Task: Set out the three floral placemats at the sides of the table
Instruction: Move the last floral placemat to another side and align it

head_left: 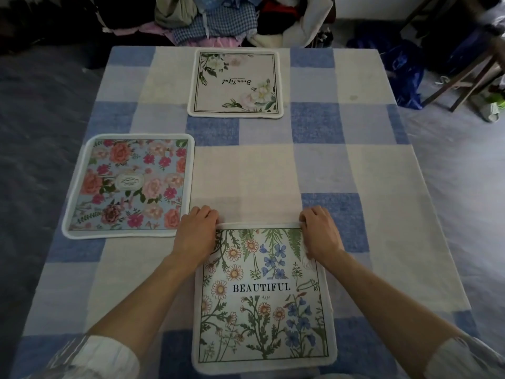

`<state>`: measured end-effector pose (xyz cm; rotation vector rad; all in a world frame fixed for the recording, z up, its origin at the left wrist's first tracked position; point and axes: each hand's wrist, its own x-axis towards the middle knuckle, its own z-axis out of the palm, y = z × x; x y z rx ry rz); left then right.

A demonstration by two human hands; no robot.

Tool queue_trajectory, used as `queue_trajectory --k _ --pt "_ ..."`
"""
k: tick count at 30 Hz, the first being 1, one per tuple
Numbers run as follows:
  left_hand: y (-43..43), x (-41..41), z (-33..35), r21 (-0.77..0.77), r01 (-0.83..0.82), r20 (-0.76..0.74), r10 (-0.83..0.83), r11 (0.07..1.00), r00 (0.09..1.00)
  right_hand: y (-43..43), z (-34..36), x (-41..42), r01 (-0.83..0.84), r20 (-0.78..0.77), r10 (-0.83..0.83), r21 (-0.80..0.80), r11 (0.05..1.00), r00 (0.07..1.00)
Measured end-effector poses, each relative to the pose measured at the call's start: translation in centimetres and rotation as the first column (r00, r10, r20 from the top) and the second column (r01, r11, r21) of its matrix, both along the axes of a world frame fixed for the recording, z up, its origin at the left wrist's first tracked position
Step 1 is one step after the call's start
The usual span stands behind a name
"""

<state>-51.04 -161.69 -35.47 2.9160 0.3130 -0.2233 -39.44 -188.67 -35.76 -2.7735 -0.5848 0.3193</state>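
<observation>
- A lived-in room of a home, dimly lit.
- A table (382,165) under a blue-and-cream checked cloth, floral placemats (131,187) on it.
- A heap of clothes (218,20) piled just beyond the far edge.
- A wooden chair (470,67) and blue bags (407,75) on the floor to the right.

The near placemat (263,296) reads "BEAUTIFUL" in capitals; the far placemat (235,83) bears script "Beautiful", upside down from here.

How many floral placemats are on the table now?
3. The pale rose placemat lies at the far side, the pink-flower placemat at the left, the daisy placemat nearest, under both hands. None looks hidden.
</observation>
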Motion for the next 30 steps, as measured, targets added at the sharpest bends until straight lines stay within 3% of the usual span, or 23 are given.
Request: queue_trajectory --k 6,15,30 --pt "0.9 0.7 0.4 0.045 -0.046 0.027 0.045 0.998 0.999 1.3 0.4 0.5 -0.010 0.040 0.008 0.047 0.999 0.999" --pt "0.8 0.1 -0.6 -0.064 -0.051 0.027 0.053 0.997 0.998 0.9 -0.3 0.1 0.003 -0.024 -0.003 0.018 1.000 1.000" --pt "0.6 -0.7 -0.7 -0.099 -0.029 0.028 0.032 0.995 0.999 0.6 -0.6 -0.8 0.030 -0.065 -0.029 0.005 1.000 0.997"
